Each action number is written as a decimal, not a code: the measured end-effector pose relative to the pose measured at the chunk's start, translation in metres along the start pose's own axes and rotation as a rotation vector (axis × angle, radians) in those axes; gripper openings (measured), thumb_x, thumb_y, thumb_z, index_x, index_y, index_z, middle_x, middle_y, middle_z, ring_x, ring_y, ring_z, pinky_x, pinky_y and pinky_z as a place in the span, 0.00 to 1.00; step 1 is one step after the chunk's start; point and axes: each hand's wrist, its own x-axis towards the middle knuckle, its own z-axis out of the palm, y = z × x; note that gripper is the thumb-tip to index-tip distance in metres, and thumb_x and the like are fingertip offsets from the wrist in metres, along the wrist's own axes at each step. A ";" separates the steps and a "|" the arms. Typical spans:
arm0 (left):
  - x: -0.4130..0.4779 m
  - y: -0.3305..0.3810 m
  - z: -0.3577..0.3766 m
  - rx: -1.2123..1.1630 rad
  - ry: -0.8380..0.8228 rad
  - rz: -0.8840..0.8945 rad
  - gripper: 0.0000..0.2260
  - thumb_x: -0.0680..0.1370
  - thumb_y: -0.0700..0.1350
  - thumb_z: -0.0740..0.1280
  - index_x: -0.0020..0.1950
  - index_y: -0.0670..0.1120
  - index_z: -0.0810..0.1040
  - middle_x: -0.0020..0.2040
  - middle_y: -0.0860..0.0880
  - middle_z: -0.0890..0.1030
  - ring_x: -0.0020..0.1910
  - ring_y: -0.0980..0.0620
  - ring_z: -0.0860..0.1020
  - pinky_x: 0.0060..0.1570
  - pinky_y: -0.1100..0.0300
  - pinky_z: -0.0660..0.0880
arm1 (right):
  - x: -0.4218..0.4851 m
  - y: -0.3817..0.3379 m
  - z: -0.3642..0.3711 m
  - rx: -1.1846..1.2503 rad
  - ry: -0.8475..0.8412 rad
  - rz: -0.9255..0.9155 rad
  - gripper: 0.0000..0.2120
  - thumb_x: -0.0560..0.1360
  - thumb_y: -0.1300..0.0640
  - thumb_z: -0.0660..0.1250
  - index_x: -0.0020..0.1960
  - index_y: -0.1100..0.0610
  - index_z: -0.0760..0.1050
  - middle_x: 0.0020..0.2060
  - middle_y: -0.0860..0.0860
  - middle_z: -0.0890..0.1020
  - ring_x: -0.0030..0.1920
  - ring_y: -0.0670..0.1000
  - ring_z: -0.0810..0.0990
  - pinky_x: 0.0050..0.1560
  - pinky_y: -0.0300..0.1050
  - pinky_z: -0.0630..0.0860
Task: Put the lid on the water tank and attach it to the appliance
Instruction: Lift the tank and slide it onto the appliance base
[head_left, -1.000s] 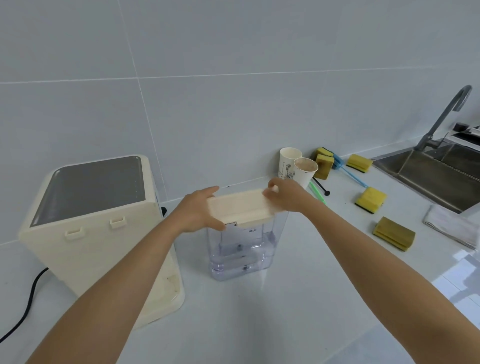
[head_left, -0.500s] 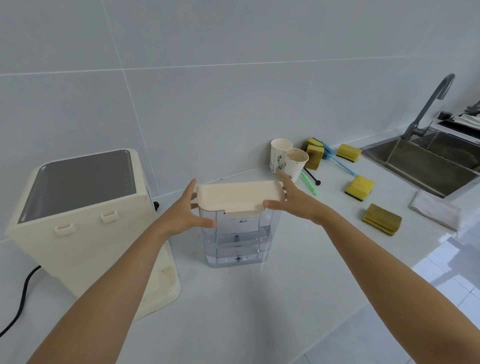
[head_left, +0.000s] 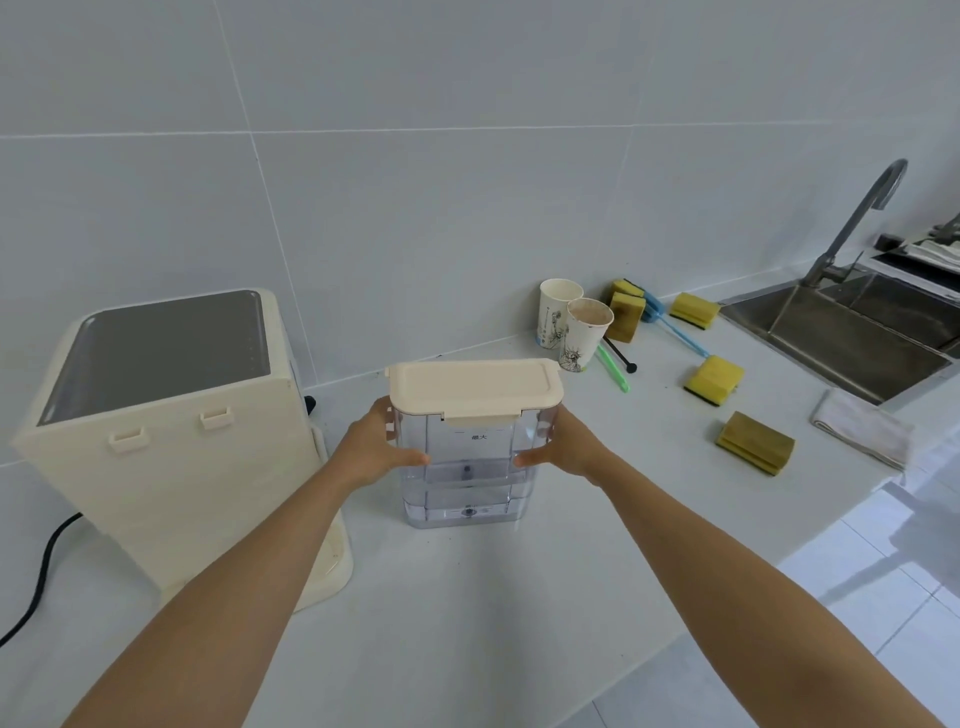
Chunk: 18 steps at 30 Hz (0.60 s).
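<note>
A clear plastic water tank stands upright on the white counter, with a cream lid sitting flat on its top. My left hand grips the tank's left side just under the lid, thumb across the front. On the opposite side my right hand holds the tank the same way. The cream appliance with a grey top stands to the left, its back with two small tabs facing me, a gap away from the tank.
Two paper cups stand behind the tank by the wall. Several yellow sponges and brushes lie to the right, then a folded cloth and a steel sink with a tap. A black cord trails left of the appliance.
The lid went from being held at its ends above the tank to resting flat on it. Both hands dropped from the lid to the tank's sides.
</note>
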 end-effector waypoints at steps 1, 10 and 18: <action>-0.001 0.000 0.000 0.000 0.003 0.004 0.39 0.65 0.41 0.76 0.71 0.44 0.59 0.69 0.43 0.69 0.65 0.45 0.70 0.59 0.57 0.68 | 0.000 -0.001 0.000 -0.016 0.011 -0.003 0.41 0.62 0.58 0.76 0.68 0.58 0.57 0.67 0.57 0.68 0.65 0.58 0.69 0.65 0.55 0.69; -0.022 0.003 0.002 -0.040 0.061 0.031 0.38 0.65 0.40 0.75 0.71 0.47 0.61 0.68 0.45 0.70 0.65 0.44 0.70 0.56 0.61 0.66 | -0.016 -0.008 -0.004 -0.023 -0.001 -0.108 0.40 0.64 0.61 0.75 0.70 0.56 0.57 0.65 0.52 0.71 0.59 0.53 0.71 0.57 0.44 0.69; -0.057 0.020 -0.019 -0.076 0.188 0.047 0.38 0.64 0.40 0.76 0.70 0.49 0.63 0.67 0.45 0.72 0.63 0.44 0.73 0.54 0.61 0.68 | -0.028 -0.046 -0.014 -0.073 -0.057 -0.206 0.36 0.63 0.61 0.75 0.66 0.56 0.61 0.53 0.47 0.71 0.54 0.50 0.71 0.56 0.46 0.70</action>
